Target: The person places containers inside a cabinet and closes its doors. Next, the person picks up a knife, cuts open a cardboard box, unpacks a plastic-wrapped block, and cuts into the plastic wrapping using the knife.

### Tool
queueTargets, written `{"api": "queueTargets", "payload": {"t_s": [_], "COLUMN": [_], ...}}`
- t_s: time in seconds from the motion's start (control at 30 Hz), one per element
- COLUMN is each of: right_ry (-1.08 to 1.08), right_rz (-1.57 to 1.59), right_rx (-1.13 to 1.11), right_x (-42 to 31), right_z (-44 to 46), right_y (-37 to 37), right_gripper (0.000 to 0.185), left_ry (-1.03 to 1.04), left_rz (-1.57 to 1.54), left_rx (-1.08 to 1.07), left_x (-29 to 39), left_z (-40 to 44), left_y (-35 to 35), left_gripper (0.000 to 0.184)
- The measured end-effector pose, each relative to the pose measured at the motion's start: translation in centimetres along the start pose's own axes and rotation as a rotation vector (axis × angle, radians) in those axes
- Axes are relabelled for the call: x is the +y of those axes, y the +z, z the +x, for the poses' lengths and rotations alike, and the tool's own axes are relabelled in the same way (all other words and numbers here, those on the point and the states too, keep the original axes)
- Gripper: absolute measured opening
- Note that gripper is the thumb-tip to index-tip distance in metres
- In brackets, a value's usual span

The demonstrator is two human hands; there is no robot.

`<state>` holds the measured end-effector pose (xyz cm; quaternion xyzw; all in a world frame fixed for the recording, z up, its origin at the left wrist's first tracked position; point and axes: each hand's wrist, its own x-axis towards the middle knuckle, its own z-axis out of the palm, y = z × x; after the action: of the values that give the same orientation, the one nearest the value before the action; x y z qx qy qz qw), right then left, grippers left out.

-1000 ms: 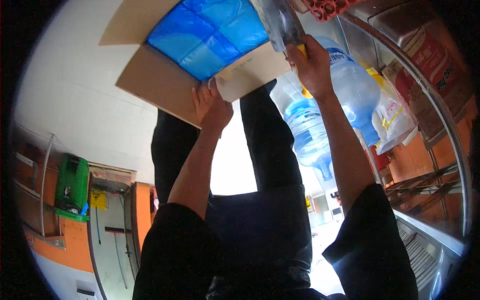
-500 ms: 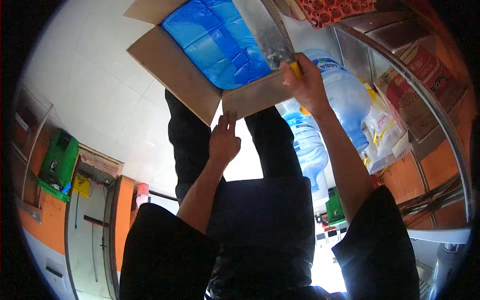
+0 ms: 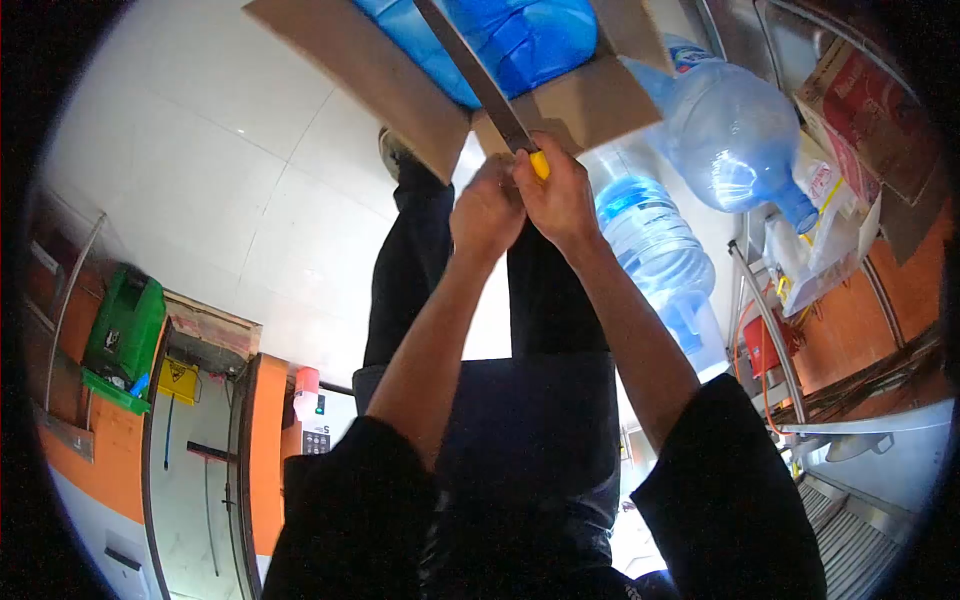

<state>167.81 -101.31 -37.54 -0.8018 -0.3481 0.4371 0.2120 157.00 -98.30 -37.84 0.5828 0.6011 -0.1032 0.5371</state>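
Observation:
My right hand (image 3: 558, 200) is closed around the yellow handle of a broad-bladed knife (image 3: 478, 82). Its blade slants up and left across the open cardboard box (image 3: 575, 110) at the top of the head view. Inside the box lies a blue plastic-wrapped load (image 3: 535, 45), and what the wrapping covers is hidden. My left hand (image 3: 487, 212) is curled closed right beside the right one, close to the knife handle. Its fingers are partly hidden and blurred, so I cannot make out what they hold, if anything.
Large blue water bottles (image 3: 735, 135) stand to the right of the box, near plastic bags (image 3: 810, 230) and a red-and-brown carton (image 3: 870, 110). Pale floor tiles (image 3: 270, 190) spread to the left. A green bin (image 3: 125, 335) is at the far left.
My left hand has come off the box flap and closed beside my right hand. The knife has moved left, its blade turned more edge-on. The box sits higher in view.

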Motion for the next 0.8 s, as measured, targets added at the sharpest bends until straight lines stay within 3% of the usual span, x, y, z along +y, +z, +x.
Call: {"api": "queueTargets", "payload": {"t_s": [0.1,0.23,0.3,0.43,0.47,0.57,0.7,0.8], "right_ry": [0.003,0.024,0.007,0.016,0.017,-0.019,0.024,0.002], "right_rz": [-0.229,-0.35,-0.37,-0.419,-0.432,-0.373,-0.398,-0.446], "right_rx": [0.015,-0.015,-0.027,-0.078,-0.092,0.004,-0.035,-0.07], "right_x": [-0.6,-2.1,-1.9,-1.3,-1.2,0.2,1.8,2.0], "right_z": [-1.9,-3.2,-3.0,-2.8,-2.8,-3.2,-3.0,-3.0], "right_y": [3.8,5.9,6.6,6.4,6.5,6.9,7.4,7.6], "right_gripper": [0.029,0.028,0.031,0.032,0.033,0.03,0.029,0.028], "left_ry": [0.022,-0.17,-0.127,-0.178,-0.095,-0.234,-0.326,-0.257], "left_rz": [-0.031,-0.168,-0.284,-0.619,-0.482,-0.616,-0.574,-0.656], "left_rx": [-0.005,0.461,0.474,0.327,0.35,0.154,0.107,0.118], "left_x": [-5.0,-4.1,-5.0,-7.6,-9.2,-11.7,-13.2,-12.9], "left_z": [-0.3,0.9,3.7,7.8,8.5,8.6,9.5,9.0], "left_y": [-4.2,-8.3,-7.6,-6.1,-6.2,-8.3,-8.6,-8.9], "left_gripper": [0.024,0.031,0.037,0.043,0.044,0.054,0.061,0.049]}}
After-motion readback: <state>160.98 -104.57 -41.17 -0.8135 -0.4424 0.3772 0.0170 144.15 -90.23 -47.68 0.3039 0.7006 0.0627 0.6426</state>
